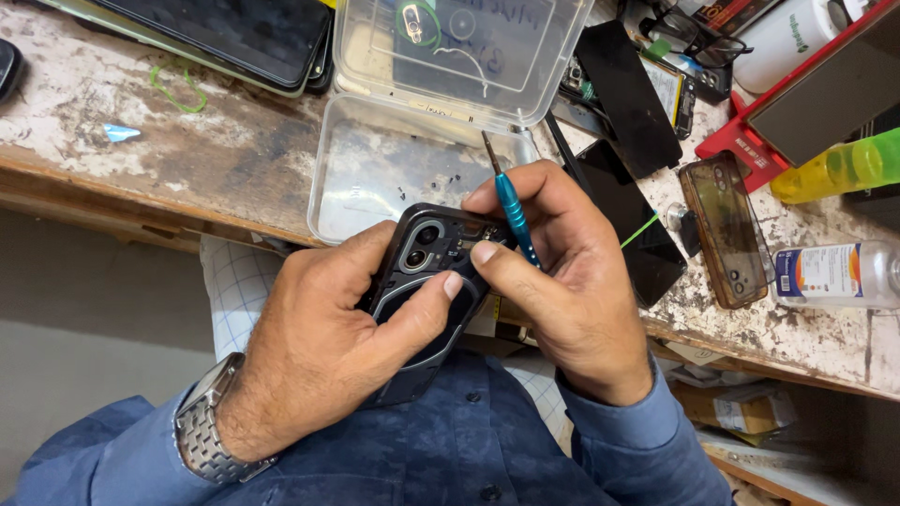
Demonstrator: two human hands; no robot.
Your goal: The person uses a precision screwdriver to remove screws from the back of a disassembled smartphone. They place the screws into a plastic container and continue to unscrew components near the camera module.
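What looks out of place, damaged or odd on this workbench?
The black phone in the left hand has its back cover off, inner plates showing. The right hand holds a teal screwdriver. Tiny screws lie loose in the clear plastic box. The benchtop is stained and worn.

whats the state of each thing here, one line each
black phone with back cover off: gripped in left hand
teal-handled screwdriver: pinched in right hand, tip up
clear plastic box: lid open, tiny screws inside
yellow squeeze bottle: lying down
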